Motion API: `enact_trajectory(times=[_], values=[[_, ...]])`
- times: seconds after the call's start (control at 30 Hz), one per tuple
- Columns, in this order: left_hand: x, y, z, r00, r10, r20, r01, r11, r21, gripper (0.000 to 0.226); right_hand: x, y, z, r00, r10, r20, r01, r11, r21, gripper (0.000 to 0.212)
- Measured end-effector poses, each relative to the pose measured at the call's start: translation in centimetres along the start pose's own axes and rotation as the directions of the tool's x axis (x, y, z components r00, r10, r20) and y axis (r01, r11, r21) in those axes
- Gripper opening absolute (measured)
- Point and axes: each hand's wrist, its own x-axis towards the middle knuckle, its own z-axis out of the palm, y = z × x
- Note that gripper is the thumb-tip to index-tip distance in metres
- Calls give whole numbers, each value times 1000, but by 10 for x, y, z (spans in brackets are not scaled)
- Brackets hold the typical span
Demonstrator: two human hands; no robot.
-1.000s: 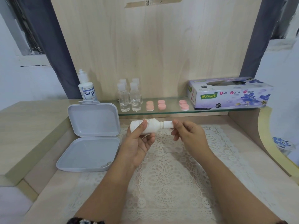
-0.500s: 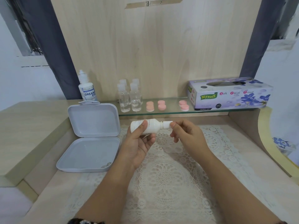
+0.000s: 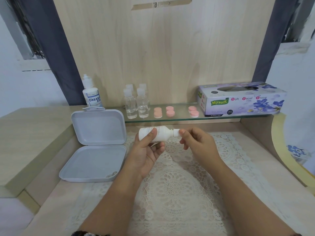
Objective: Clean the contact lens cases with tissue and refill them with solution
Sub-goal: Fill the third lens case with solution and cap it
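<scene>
While left hand (image 3: 146, 151) holds bottle (image 3: 154, 134), right hand (image 3: 196, 142) pinches cap (image 3: 175, 132).

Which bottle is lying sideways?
The white bottle in the left hand, its cap pinched by the right hand. The Dream Eye bottle and four clear bottles stand upright.

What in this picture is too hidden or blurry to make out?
Head view only:
- Small print on the white bottle: too small, partly covered by the left hand.
- The bottle's cap: the right hand covers its end, so on or loosened is unclear.
- Small object in the open grey case: too small.
- Tissue box opening: dark inside.
</scene>
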Motion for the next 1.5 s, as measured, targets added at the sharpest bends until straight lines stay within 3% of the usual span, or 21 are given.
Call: enact_trajectory(times=[0.2, 0.33, 0.8, 1.1, 1.3, 1.5], values=[[0, 0, 0, 1000, 12, -2, -12, 1000, -11, 65, 1, 0, 0, 999, 0, 38, -1, 999, 35, 13], [0, 1, 0, 1000, 13, -8, -14, 999, -32, 59, 2, 1, -1, 996, -41, 77, 37, 998, 58, 22], [0, 0, -1, 1000, 2, 3, -2, 1000, -23, 55, 3, 3, -1, 1000, -2, 11, 2, 999, 50, 5], [0, 0, -2, 1000, 8, -2, -9, 999, -32, 63, 3, 2, -1, 998, -29, 47, 24, 995, 98, 20], [2, -1, -2, 1000, 6, 4, -6, 999, -32, 64, 2, 0, 0, 1000, -24, 15, 22, 995, 95, 18], [1, 0, -2, 998, 44, 43, -50, 987, 152, 50, 5, 0, -2, 999, -6, -36, 12, 987, 161, 18]])
